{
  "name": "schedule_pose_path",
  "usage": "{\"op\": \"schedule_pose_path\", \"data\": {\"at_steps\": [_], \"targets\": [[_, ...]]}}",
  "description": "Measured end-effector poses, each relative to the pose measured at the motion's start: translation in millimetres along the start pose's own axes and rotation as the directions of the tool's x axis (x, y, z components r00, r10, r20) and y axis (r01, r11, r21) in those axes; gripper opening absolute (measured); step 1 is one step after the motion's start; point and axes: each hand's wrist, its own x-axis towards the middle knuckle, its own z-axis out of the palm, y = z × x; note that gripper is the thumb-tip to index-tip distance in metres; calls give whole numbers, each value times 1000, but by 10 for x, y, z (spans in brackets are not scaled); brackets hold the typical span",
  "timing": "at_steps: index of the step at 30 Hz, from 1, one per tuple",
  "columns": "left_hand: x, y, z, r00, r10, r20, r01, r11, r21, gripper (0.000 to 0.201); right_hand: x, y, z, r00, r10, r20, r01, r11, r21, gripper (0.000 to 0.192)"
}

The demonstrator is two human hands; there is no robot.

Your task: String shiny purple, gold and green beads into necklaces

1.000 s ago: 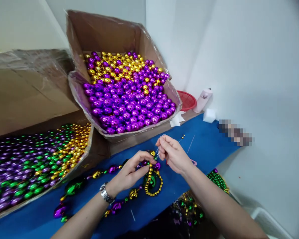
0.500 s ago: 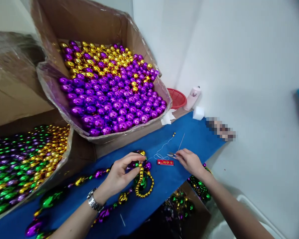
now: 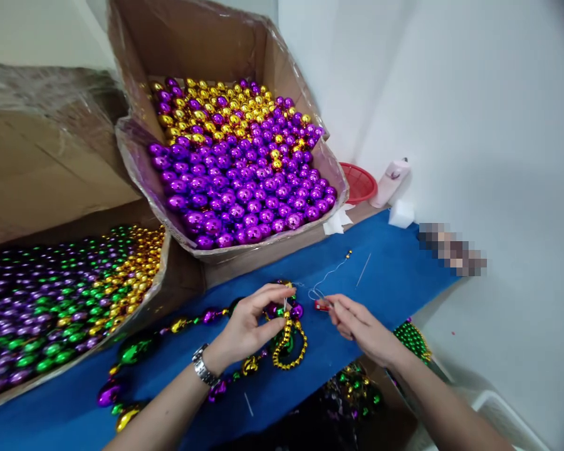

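My left hand (image 3: 256, 319) pinches a thin thread above a small loop of gold beads (image 3: 289, 363). Behind those fingers, larger purple, green and gold beads of a necklace (image 3: 138, 352) lie on the blue cloth (image 3: 380, 263). To the right, my right hand (image 3: 360, 322) is closed at the end of a small red box (image 3: 320, 305), its fingers covering most of it. Thin white thread (image 3: 331, 274) curls beside these fingertips and ends in small gold beads (image 3: 348, 254). Whether the scissors are hidden in my right hand, I cannot tell.
A tall carton (image 3: 136, 156) of purple and gold beads stands behind the table, another carton (image 3: 167, 263) of mixed beads at left. A red basket (image 3: 360, 183), pink bottle (image 3: 391, 183) and white block (image 3: 401, 214) stand at the back. More beads (image 3: 411, 341) hang below the right edge.
My right hand has moved left onto the red box, and the scissors at its fingertips are no longer visible. My left hand keeps its pinch on the thread. The view has shifted left.
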Motion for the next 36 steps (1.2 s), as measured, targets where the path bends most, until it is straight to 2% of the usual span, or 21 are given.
{"op": "schedule_pose_path", "data": {"at_steps": [2,5,11,15,19,21,24,28,30,32,36], "targets": [[1,18,-4,1000,11,22,-12,1000,22,39,21,-211,55,994,-71,85,65,995,73,30],[8,48,-7,999,18,40,-20,999,34,39,94,-386,83,979,-151,133,141,986,86,24],[18,52,-10,998,24,54,-29,994,107,40,204,-427,89,964,-185,190,173,982,76,22],[27,56,-13,994,41,103,-56,987,151,39,223,-462,98,956,-195,220,185,981,67,21],[31,69,-11,993,50,107,-67,985,156,41,184,-470,124,962,-199,187,184,979,91,22],[26,59,-17,995,34,90,-47,988,148,43,148,-384,92,971,-194,137,191,981,32,24],[12,15,-38,999,0,50,-4,996,89,46,110,-70,-62,985,-173,-24,158,937,-312,25],[5,-57,-61,1000,3,-2,-4,998,-67,50,100,489,-330,957,-123,-263,-46,831,-554,32],[10,-75,-56,1000,-2,-18,-1,994,-111,51,94,662,-376,938,-125,-324,-113,772,-626,35],[17,-82,-42,1000,2,-23,-5,991,-133,52,92,711,-324,937,-153,-313,-108,726,-679,34],[25,-80,-16,1000,23,-19,-26,989,-144,53,121,585,-41,967,-225,-123,67,684,-727,25]]}}
